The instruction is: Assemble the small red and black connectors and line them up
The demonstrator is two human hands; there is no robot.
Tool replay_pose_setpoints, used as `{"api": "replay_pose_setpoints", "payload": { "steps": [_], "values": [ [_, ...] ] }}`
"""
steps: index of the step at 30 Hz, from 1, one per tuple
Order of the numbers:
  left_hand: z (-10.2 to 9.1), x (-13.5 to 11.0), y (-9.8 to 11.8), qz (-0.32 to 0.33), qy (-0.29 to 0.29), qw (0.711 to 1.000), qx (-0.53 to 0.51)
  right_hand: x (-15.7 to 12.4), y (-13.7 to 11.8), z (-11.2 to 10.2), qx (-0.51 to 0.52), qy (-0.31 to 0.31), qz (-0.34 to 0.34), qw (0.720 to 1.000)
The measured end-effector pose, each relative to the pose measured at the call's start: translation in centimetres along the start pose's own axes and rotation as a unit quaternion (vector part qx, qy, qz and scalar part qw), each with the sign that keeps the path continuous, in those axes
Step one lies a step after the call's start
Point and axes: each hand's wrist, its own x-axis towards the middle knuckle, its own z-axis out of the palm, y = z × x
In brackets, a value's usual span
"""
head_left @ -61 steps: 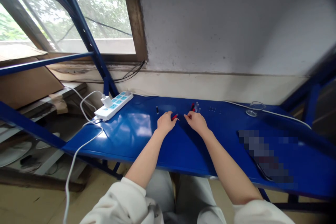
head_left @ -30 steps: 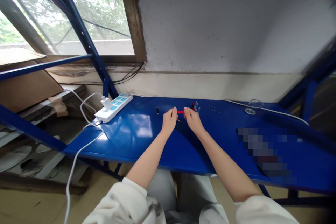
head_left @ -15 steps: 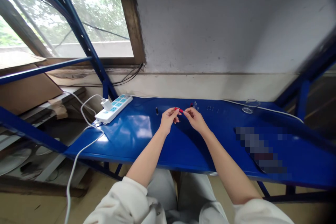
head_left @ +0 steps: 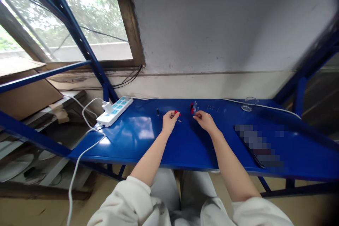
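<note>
A small red cylindrical piece (head_left: 177, 113) is pinched between the thumb and fingers of my left hand (head_left: 168, 120), above the blue table. My right hand (head_left: 205, 120) is a short way to the right, thumb and fingertips pressed together; whether anything small sits between them is too fine to make out. Just beyond its fingertips stand red pieces (head_left: 192, 107), with clear tube-like pieces (head_left: 196, 106) beside them. A short black cylinder (head_left: 158, 112) with a pale lower end stands left of my left hand.
On the blue table (head_left: 127, 148), a white power strip (head_left: 111, 113) with a plugged-in adapter lies at the left. Several tiny clear pieces (head_left: 210, 107) and a round clear dish (head_left: 247, 108) are toward the back right. A blurred dark flat item (head_left: 256, 144) lies right. Blue frame posts flank the table.
My hands have come apart: the right hand has moved off the red piece to the right, toward the standing red pieces. My left hand still holds the red piece. The view has shifted slightly.
</note>
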Motion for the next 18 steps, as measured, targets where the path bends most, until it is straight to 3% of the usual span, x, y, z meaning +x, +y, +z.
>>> {"api": "replay_pose_setpoints", "payload": {
  "steps": [7, 12, 18],
  "values": [
    [1.1, -0.4, -0.2, 0.045, -0.064, 0.991, 0.105, 0.2, 0.9, 0.0, -0.042, 0.008, 0.058, 0.997],
    [3.2, 0.2, 0.3, 0.062, -0.115, 0.97, 0.204, 0.2, 1.1, 0.4, -0.058, 0.011, 0.079, 0.995],
    [5.8, 1.5, -0.6, 0.06, -0.087, 0.949, 0.296, 0.1, 0.7, 0.5, -0.09, 0.02, 0.098, 0.991]
  ]
}}
